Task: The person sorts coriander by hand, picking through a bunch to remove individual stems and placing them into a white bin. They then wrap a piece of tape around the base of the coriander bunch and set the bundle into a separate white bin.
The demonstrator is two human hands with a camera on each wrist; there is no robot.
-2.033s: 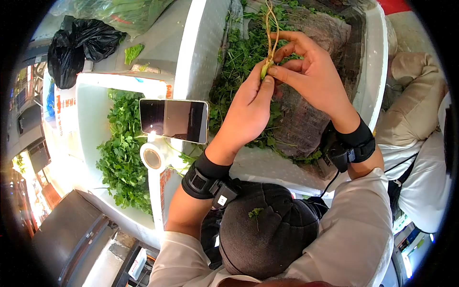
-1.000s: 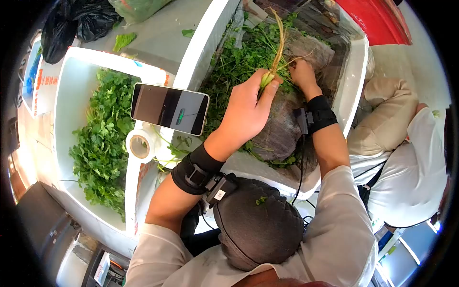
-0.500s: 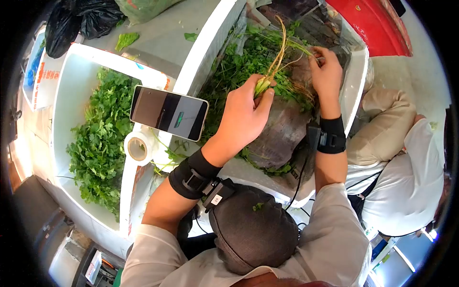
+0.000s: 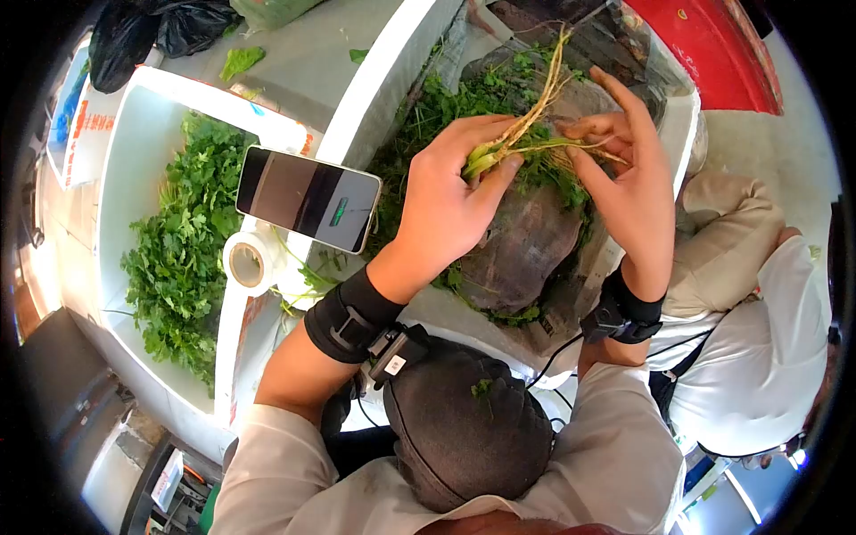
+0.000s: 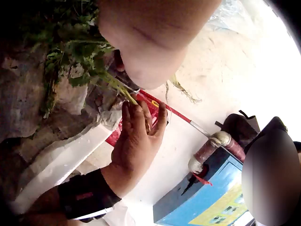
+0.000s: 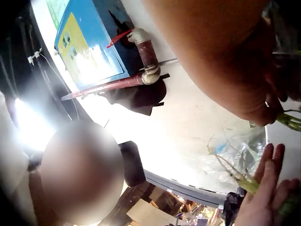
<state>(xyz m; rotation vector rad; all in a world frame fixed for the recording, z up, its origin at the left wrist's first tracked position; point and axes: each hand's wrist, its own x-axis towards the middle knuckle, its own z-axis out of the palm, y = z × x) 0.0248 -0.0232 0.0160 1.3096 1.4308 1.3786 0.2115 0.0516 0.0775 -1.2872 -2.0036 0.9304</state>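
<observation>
In the head view, my left hand grips a small bunch of coriander by its pale green stem ends, thin tan roots pointing up and away. Opposite it, my right hand pinches the root end of another coriander sprig between thumb and fingers, index finger raised. This sprig's leaves are partly behind the left hand's bunch. Below both hands, loose coriander lies in a white foam box beside a dark damp cloth. The left wrist view shows the right fingers on the stem.
A phone and a tape roll sit by the foam box's left edge. Another foam box at left holds upright leafy greens. Black plastic bags lie at upper left. A seated person is close on the right.
My right hand left the bunch in my left hand, reached into the loose coriander, and lifted out a sprig, bringing it back beside the bunch. The left hand kept its grip throughout.
</observation>
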